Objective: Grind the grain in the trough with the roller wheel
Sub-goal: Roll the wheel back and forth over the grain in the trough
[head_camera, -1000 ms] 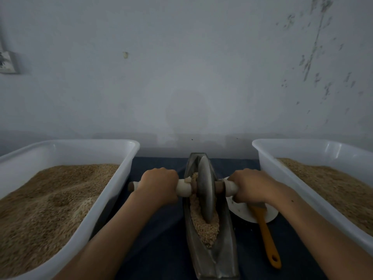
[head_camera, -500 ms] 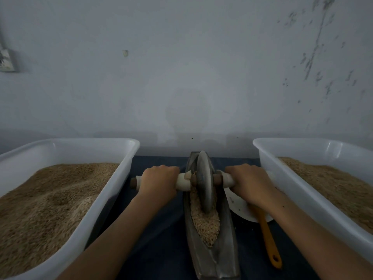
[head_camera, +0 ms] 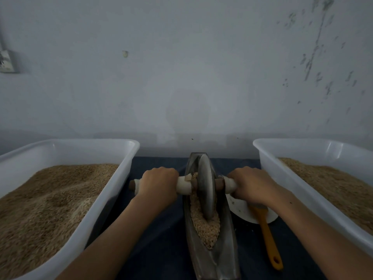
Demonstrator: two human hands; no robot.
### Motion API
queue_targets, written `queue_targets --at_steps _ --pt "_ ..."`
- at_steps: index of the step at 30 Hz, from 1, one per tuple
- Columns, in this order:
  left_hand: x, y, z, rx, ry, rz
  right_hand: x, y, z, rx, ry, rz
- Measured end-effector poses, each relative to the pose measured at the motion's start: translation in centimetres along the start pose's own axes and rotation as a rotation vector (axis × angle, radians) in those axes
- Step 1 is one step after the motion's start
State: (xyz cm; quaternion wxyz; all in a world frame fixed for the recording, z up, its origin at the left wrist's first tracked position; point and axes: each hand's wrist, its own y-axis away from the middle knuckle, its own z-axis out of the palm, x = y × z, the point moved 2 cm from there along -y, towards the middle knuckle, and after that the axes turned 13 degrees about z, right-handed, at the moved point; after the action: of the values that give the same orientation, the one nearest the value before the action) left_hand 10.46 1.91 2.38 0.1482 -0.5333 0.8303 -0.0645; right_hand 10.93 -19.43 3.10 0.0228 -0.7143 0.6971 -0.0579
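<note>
Behind the trough (head_camera: pixel 212 257) stood a grey, stained wall (head_camera: pixel 181 67). Left of the trough sat a white tub (head_camera: pixel 113 178) heaped with brown grain; right of it sat a second tub (head_camera: pixel 286 178), likewise filled. Both rims stood near the handle ends. The trough lay on a dark blue cloth (head_camera: pixel 157 249), its grain (head_camera: pixel 203 229) piled around the roller wheel (head_camera: pixel 205 186), which stood upright in the trough's far half. Just right of the trough lay a white plate (head_camera: pixel 242 211) and an orange-handled utensil (head_camera: pixel 268 239). The left hand (head_camera: pixel 159 182) and right hand (head_camera: pixel 252 184) each wrapped curled fingers round the wheel's handle (head_camera: pixel 183 184).
</note>
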Motion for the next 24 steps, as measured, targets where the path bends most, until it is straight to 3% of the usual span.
queue_targets --at_steps 3,6,10,17,20,24 --pt "0.4 0.0 0.3 0.109 -0.026 -0.04 -0.1 -0.1 0.4 0.149 -0.053 0.02" --pt "0.2 -0.3 0.4 0.103 -0.039 -0.054 -0.2 0.0 0.5 0.225 -0.069 0.017" --pt "-0.3 -0.4 0.3 0.001 -0.033 -0.015 -0.1 0.1 0.2 0.186 -0.021 -0.014" --pt "-0.4 -0.5 -0.2 -0.178 0.027 0.053 0.2 0.2 -0.6 -0.152 0.03 -0.014" --pt "-0.6 -0.4 0.1 -0.156 0.027 0.043 0.1 0.1 -0.5 -0.119 0.033 -0.011" --pt "-0.6 -0.5 0.3 -0.04 -0.003 0.022 -0.1 0.1 -0.1 0.063 0.0 -0.005"
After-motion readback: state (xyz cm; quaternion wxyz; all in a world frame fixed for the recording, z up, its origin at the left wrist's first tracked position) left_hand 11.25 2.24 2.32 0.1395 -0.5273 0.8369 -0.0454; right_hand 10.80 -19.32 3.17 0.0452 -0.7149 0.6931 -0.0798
